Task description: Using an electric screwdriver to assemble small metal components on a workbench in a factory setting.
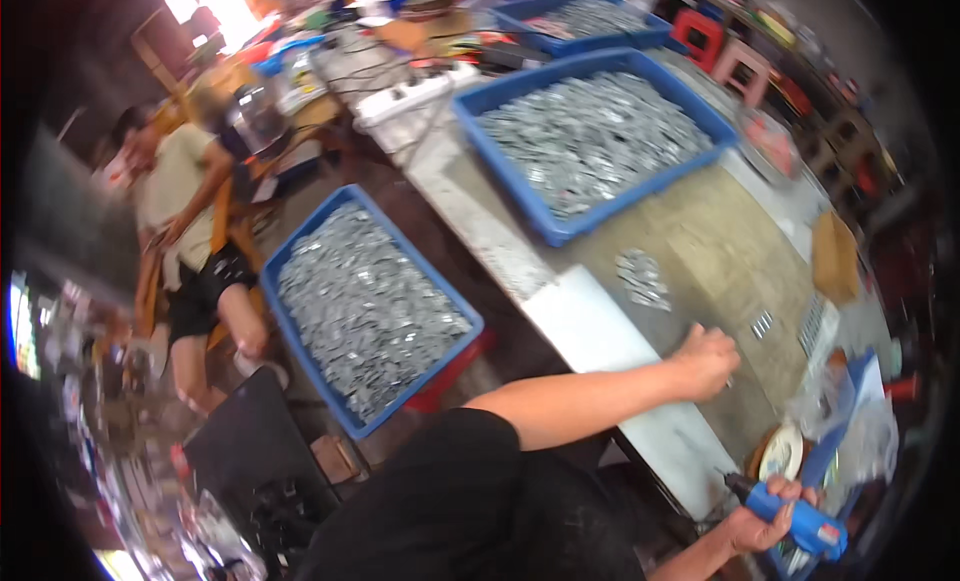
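My left hand is closed in a fist over the table; what it holds, if anything, is too small to make out. Around the blue body of an electric screwdriver wrap the fingers of my right hand, low at the right. The tool's black nose points toward the upper left, over the white board along the table edge. Beyond my left hand lies a small heap of flat metal pieces. A short row of small metal pieces sits to its right.
Blue trays full of metal parts stand on the table, and another blue tray is at its left. A white power strip with cables lies behind. A person sits at far left. Plastic bags and a tape roll are near my right hand.
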Demonstrator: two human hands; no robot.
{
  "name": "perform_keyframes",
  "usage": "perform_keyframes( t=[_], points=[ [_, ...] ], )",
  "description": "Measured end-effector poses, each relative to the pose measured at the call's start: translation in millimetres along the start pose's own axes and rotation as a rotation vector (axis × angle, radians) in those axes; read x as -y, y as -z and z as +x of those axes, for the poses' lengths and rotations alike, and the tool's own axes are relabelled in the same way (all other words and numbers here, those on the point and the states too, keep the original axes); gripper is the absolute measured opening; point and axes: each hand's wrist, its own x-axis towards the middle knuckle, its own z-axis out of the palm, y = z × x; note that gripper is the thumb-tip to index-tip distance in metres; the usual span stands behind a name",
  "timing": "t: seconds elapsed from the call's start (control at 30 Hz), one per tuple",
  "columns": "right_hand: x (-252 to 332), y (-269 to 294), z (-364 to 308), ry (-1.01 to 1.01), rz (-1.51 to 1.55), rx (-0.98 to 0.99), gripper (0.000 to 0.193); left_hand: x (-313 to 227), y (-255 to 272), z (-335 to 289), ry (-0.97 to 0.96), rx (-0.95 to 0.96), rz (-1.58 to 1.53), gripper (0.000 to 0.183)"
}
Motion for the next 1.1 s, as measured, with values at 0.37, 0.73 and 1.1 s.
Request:
perform_keyframes(
  t=[0.37,0.73,1.1],
  points=[
    [19,-2,18,0.138,-0.058,-0.219,0.047,3,10,10,0.024,0.116,-0.009,0.015],
    [14,30,42,0.39,-0.278,-0.347,0.039,-9,22,8,0.011,0.1,-0.043,0.014],
    [6,46,57,0.45,-0.316,-0.417,0.041,-50,18,22,-0.293,0.209,0.046,0.027]
  ],
)
